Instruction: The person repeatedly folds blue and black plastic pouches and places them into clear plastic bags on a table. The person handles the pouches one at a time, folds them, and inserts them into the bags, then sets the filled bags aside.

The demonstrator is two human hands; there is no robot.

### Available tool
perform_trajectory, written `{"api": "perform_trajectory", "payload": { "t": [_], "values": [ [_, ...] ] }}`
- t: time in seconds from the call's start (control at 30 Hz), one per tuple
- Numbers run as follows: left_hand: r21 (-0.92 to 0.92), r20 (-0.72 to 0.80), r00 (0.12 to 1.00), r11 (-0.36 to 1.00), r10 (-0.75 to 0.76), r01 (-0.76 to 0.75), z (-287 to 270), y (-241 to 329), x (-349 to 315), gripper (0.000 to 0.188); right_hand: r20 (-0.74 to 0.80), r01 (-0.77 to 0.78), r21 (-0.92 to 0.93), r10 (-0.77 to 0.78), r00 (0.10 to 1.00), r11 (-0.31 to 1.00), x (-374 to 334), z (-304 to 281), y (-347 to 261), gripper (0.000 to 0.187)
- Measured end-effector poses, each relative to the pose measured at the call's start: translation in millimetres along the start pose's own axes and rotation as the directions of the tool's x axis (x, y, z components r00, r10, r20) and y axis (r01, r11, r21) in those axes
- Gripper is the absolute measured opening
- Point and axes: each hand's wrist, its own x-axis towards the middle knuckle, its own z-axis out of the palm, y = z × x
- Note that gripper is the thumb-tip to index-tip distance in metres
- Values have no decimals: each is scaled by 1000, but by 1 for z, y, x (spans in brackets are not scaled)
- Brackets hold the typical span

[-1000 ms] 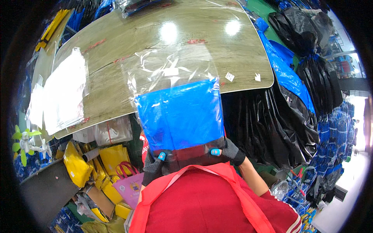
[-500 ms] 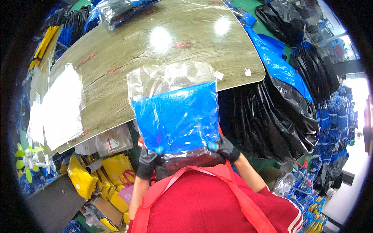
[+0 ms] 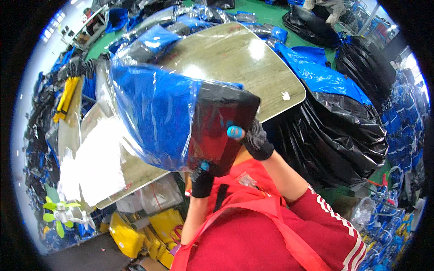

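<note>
A folded blue and black plastic-like item in a clear plastic bag is held up, tilted, over the near part of the table. My left hand grips the lower edge of its black end, a blue covering on the thumb tip. My right hand, in a dark knit glove with blue on the thumb, is closed on the right edge of the same black end. The fingers behind the package are hidden. The bag's blue end points to the far left.
White sheets lie at the table's left. More bagged blue packages sit along its far edge. Black plastic hangs at the right, and yellow bags lie below the table. A small green-bladed fan stands at the left.
The package has been lifted and turned, so its blue end now points to the left and its black end shows. Both hands moved up with it. The view has shifted too.
</note>
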Motion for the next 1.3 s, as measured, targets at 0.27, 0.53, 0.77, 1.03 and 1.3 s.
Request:
{"api": "perform_trajectory", "payload": {
  "t": [0.27, 0.53, 0.77, 1.03, 1.3],
  "values": [
    [-164, 667, 741, 986, 79, 43, -178, 90, 78, 46, 30, 203, -163, -201, 979, 966, 50, 7, -62, 68],
    [-56, -70, 953, 953, 293, -297, -305, 76, 185, 70, 518, 671, -625, -431, 739, 399, 56, 25, -114, 84],
    [-344, -388, 918, 937, -84, -59, -256, 55, 176, 66, 31, -1, 187, -4, 1000, 982, 59, -20, -63, 88],
    [-873, -385, 831, 450, -400, -188, -234, 74, 184, 56, -341, 236, -17, -227, 912, 972, 69, 4, -36, 30],
    [-852, -395, 741, 518, -543, -75, -258, 80, 176, 42, -393, 354, -145, -382, 836, 924, 83, 36, -37, 19]
  ]
}}
